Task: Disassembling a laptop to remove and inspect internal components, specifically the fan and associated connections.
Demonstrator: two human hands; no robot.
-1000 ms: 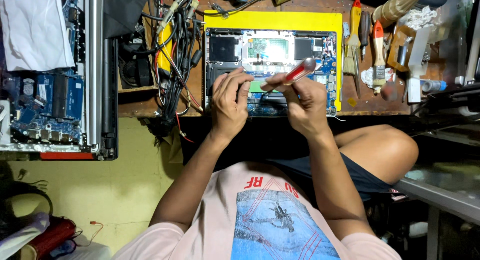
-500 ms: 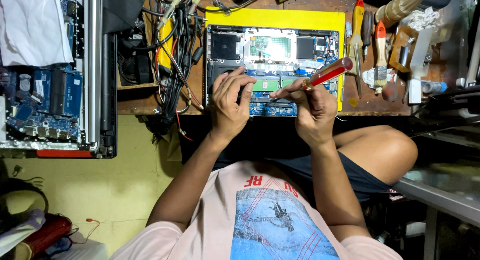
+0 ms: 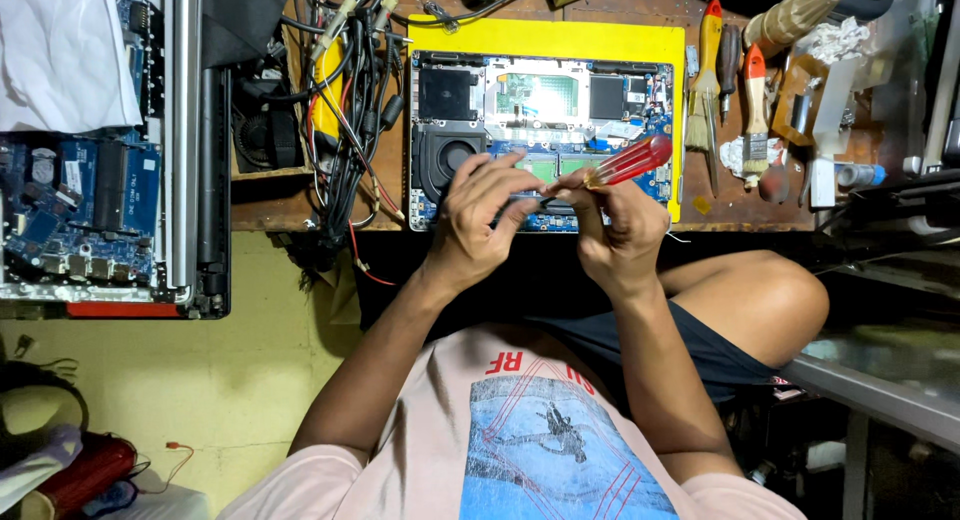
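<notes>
- The right hand (image 3: pixel 615 230) was closed around a screwdriver with a red transparent handle (image 3: pixel 630 162); its fingers were curled together on the lower part of the handle, and the handle pointed up and to the right.
- The left hand (image 3: pixel 485 215) had its fingers half bent and a little apart; the fingertips met the front part of the screwdriver, just beside the right thumb. Whether they pinched the shaft or only touched it, I could not tell.
- Both hands were over the lower edge of an opened laptop (image 3: pixel 540 110), which lay on a yellow mat (image 3: pixel 560 35) on the wooden bench (image 3: pixel 730 205). Its black fan (image 3: pixel 450 160) and the green boards were in view.
- Right of the mat lay two paint brushes with orange handles (image 3: pixel 708 70), touching nothing of the laptop.
- Left of the mat hung a bundle of black cables (image 3: pixel 350 110), and further left stood another blue circuit board (image 3: pixel 75 210) under a white cloth (image 3: pixel 60 55).
- The screwdriver tip and the laptop part under it were hidden by the hands.
- The pink T-shirt (image 3: pixel 450 420) of the person and one bare knee (image 3: pixel 770 300) filled the lower part.
</notes>
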